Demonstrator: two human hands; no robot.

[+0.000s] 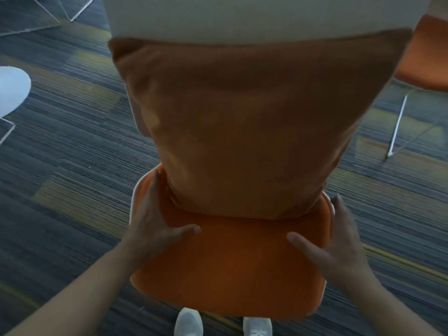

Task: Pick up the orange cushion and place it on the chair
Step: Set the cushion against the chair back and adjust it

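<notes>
Upright, the plump orange fabric cushion (pixel 242 122) stood on its lower edge, long axis vertical, leaning against the white chair back (pixel 254 18); it rested on the orange padded seat (pixel 230 270) over striped grey carpet (pixel 72 166); the left hand (pixel 155 221) at 8 o'clock and right hand (pixel 339 241) at 4 o'clock lay spread, apart from it, below its corners.

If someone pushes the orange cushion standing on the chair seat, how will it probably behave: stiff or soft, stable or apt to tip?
The orange cushion looks soft: its sides bulge and its bottom corners crumple on the chair seat, so a push would likely dent it. It stands upright against the white backrest, so it may slump forward if nudged. It probably weighs little for its size.
</notes>
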